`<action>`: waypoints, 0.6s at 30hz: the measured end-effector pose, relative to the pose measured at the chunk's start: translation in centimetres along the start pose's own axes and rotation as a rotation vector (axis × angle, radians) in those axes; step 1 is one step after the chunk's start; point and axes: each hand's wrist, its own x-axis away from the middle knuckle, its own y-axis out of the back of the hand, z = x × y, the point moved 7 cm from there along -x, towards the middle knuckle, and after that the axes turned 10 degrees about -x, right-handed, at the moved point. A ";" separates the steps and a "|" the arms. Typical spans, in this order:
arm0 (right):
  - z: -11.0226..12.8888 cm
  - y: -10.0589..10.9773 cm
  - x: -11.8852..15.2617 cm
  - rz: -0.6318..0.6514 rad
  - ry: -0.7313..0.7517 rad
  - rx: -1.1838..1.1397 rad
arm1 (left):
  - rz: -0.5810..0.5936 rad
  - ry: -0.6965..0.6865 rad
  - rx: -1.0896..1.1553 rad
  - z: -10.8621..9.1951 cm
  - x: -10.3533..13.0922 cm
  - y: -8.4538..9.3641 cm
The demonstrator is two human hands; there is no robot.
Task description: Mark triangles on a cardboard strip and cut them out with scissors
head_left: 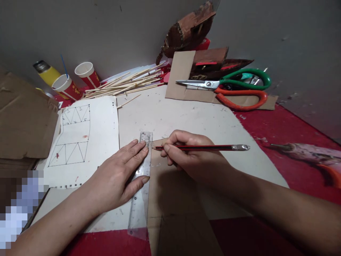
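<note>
Left hand: While its fingers lie extended over the ruler, the thumb rests lower on the same ruler; the left hand has an open grip and hides part of the scale.
Right hand: The right hand has a narrow grip, pinching a red-and-black pencil, its point beside the ruler's right edge.
Cardboard strip: The brown strip lies alongside the ruler, partly in the right hand's shadow; its near end is cut off.
Bench: A pale sheet covers the middle of the red bench.
Drawing: Toward the bench's left edge, a white paper shows two outlined bands of zigzag lines.
Writing: Small handwritten marks on the drawing and the ruler's numbers are too small to read.
Far edge: Yellow bottle, two red-and-white cups and thin wooden sticks; brown boat-like models stand behind scissors with green and orange handles, which hide part of an L-shaped cardboard piece.
Right edge: A blurred, pinkish tool, cut off by the view.
Lower left: Pixelation hides whatever is there.
</note>
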 end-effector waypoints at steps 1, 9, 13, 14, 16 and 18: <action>-0.1 0.0 0.1 0.009 -0.011 -0.007 | 0.000 0.000 0.002 0.0 0.0 0.0; 2.0 -1.0 0.9 0.177 0.161 0.071 | 0.007 0.011 0.014 0.1 0.0 -0.1; 2.4 -1.3 1.1 0.242 0.173 0.075 | 0.005 0.012 0.016 0.1 0.1 0.0; 2.3 -1.3 1.1 0.254 0.164 0.078 | 0.005 0.009 0.016 0.1 0.1 0.0; 2.2 -1.4 1.2 0.271 0.146 0.086 | 0.004 0.002 0.013 0.0 0.1 0.0; 2.0 -1.4 1.2 0.277 0.126 0.097 | 0.006 -0.001 0.007 0.1 0.1 -0.1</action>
